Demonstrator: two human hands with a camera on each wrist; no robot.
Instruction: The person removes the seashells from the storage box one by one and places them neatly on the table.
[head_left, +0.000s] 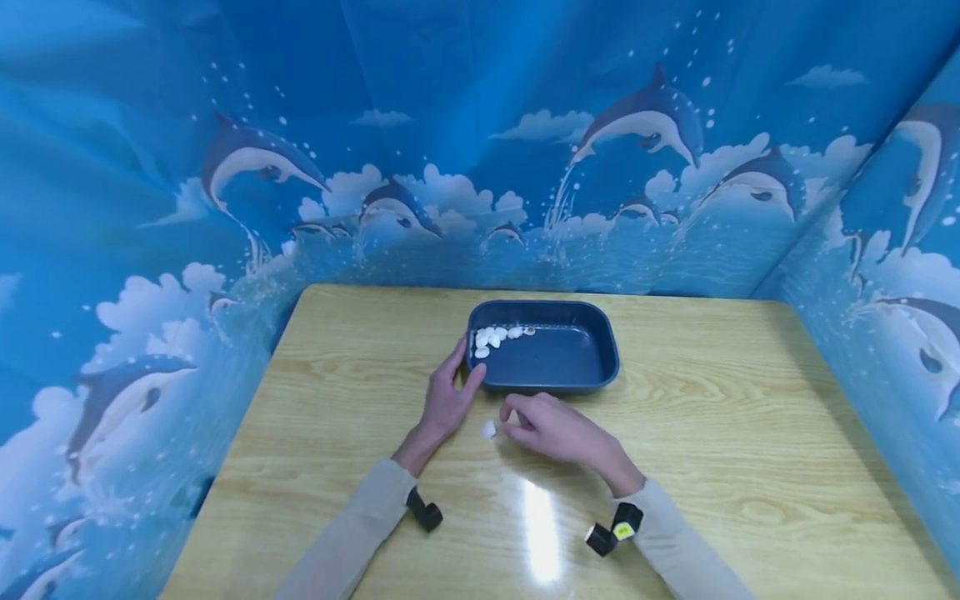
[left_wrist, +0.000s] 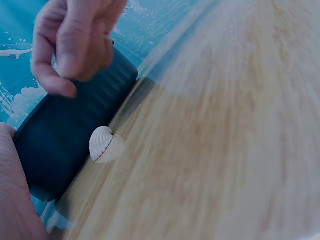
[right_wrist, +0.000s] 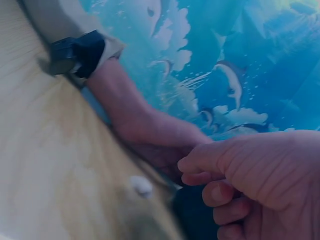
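My left hand point(head_left: 447, 400) rests against the near left corner of a dark blue rectangular basin point(head_left: 551, 387), its fingers along the left wall and the thumb at the rim. Several white seashells point(head_left: 492, 337) lie inside, gathered toward the basin's left end. One more white seashell point(left_wrist: 101, 143), ribbed and rounded, sits on the table just outside the near wall. Just to the right of that shell, my right hand point(head_left: 558, 427) hovers with loosely bent fingers, a gap showing between forefinger and thumb. Nothing shows between them.
The basin stands on a light wood-grain table point(head_left: 712, 417) near its back edge. Blue cloth with a dolphin print point(head_left: 450, 125) hangs behind and along both sides. Small black cameras point(head_left: 426, 510) are strapped at both wrists.
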